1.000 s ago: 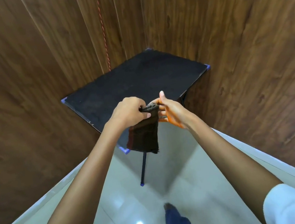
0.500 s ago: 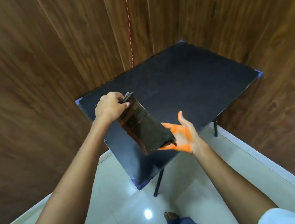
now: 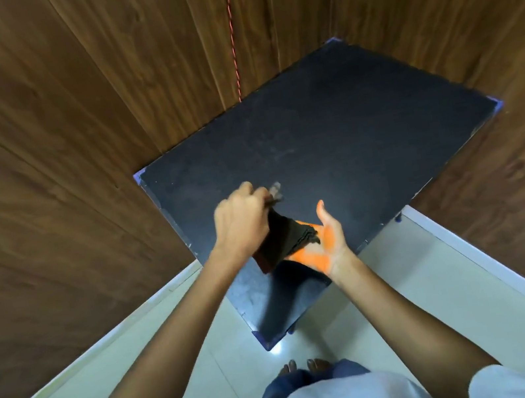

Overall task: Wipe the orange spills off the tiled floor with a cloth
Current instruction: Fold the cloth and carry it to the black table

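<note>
In the head view, the left hand (image 3: 243, 226) gripped the upper end of the dark folded cloth (image 3: 287, 241), fingers curled round a bunched corner. The cloth's lower edge lay against the palm of the right hand (image 3: 326, 243). That hand was spread flat, palm up and holding nothing, and the palm was smeared bright orange. Both hands hovered above the near corner of a black table (image 3: 331, 138) set into a corner of wood-panelled wall (image 3: 37, 149).

The cloth sagged from the grip and showed stacked folds along its free edge, so it was likely soft, light and limp, with no stiffness of its own. A bunched hold at one end looked fine for carrying. For wiping, a flat palm pressed over the folded pad would probably serve better, since a loose end could trail or unfold.

The pale tiled floor (image 3: 409, 296) showed below, with bare toes (image 3: 303, 365) at the bottom. No orange spill was visible on the tiles in view.
</note>
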